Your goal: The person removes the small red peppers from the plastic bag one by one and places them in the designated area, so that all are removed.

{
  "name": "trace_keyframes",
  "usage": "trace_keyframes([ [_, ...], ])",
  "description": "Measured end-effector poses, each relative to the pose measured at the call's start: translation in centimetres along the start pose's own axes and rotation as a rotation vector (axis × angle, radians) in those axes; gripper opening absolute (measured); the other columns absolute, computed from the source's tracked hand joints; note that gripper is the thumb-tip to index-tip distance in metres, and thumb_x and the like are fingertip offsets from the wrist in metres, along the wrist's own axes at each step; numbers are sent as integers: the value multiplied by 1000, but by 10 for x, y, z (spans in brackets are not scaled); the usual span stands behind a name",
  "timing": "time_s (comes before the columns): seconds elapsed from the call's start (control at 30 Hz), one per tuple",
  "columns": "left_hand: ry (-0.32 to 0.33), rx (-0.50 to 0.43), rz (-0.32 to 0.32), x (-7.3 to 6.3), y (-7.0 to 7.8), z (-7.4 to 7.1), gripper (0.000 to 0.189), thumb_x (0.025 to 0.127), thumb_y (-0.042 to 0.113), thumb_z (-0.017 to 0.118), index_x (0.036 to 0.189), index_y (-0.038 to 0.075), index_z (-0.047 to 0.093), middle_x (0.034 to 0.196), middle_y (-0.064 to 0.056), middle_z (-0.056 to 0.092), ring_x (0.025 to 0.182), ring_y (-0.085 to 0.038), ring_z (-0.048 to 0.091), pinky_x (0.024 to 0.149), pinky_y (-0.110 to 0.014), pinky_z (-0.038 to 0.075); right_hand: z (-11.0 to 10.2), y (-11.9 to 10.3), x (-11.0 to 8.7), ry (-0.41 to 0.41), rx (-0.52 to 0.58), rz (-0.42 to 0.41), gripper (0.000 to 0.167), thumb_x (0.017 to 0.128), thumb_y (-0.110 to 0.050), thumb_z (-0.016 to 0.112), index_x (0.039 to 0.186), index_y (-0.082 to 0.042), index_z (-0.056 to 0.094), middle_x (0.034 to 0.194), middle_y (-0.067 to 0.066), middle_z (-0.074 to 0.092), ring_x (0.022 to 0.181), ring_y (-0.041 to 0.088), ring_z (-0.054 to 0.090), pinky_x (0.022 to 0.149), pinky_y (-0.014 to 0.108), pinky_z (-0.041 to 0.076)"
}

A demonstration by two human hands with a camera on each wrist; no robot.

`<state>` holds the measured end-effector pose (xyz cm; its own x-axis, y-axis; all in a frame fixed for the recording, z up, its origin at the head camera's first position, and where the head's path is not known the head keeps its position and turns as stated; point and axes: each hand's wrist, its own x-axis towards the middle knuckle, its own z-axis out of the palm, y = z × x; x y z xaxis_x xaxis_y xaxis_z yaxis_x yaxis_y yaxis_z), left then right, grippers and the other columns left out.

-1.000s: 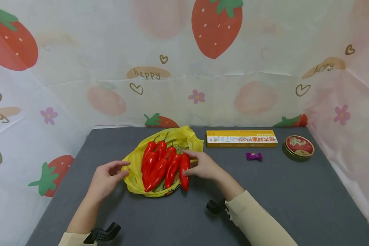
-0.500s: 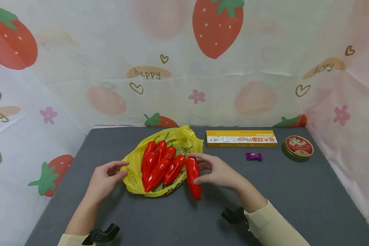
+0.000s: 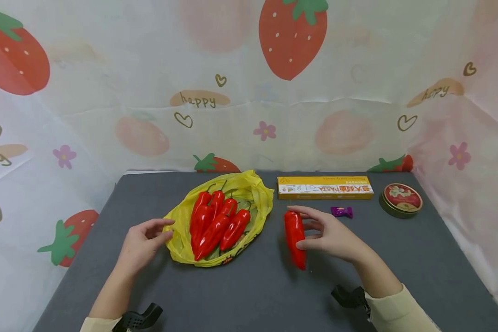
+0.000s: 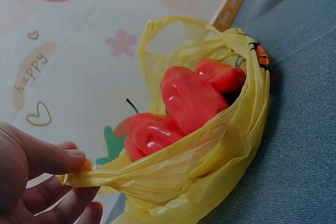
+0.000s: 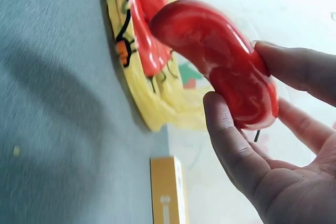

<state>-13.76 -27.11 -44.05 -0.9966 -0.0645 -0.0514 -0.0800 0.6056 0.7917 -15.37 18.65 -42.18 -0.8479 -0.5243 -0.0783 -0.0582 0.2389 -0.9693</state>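
A glossy red chili pepper is held above the table in my right hand, between thumb and fingers. The right wrist view shows the same pepper off the table surface, pinched near its stem end. My left hand pinches the rim of a yellow plastic bag; in the left wrist view thumb and fingers grip the gathered edge of the bag. Several more red peppers lie in the open bag, their stems toward the back.
Behind the right hand lie a yellow-and-white pasta box and a small purple wrapped candy. A round tin with a red lid stands at the back right of the grey table. A strawberry-print cloth hangs behind.
My right hand has lifted one pepper out of the bag and carried it to the right over the table. The left hand stays at the bag's rim.
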Motion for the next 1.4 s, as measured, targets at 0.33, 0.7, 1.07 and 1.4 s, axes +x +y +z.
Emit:
trace_keyframes([
  [0.33, 16, 12, -1, -1, 2, -1, 34, 95, 23, 71, 126, 10, 69, 111, -13, 65, 93, -26, 56, 72, -27, 58, -34, 22, -38, 75, -50, 5, 73, 87, -15, 78, 152, -18, 44, 147, 19, 49, 131, 46, 49, 88, 34, 59],
  [0.7, 18, 2, 9, -1, 3, -1, 33, 95, 22, 71, 126, 11, 70, 110, -12, 66, 92, -25, 57, 72, -28, 58, -76, 37, -84, 156, -124, 101, 79, 87, -17, 78, 155, -15, 38, 151, 20, 45, 132, 45, 48, 86, 32, 59],
  [1.07, 14, -10, -7, -2, 2, 0, 34, 96, 23, 71, 127, 11, 69, 112, -13, 65, 96, -25, 55, 73, -25, 57, -109, 48, -125, 204, -182, 175, 77, 90, -18, 75, 157, -22, 36, 148, 4, 48, 113, -6, 54, 84, 33, 59],
  [1.4, 23, -3, -3, -1, 1, 0, 34, 96, 23, 71, 127, 10, 69, 114, -13, 66, 95, -25, 57, 74, -26, 57, -140, 63, -145, 247, -267, 238, 80, 91, -23, 74, 159, -21, 33, 145, -2, 50, 113, -6, 53, 81, 33, 59],
])
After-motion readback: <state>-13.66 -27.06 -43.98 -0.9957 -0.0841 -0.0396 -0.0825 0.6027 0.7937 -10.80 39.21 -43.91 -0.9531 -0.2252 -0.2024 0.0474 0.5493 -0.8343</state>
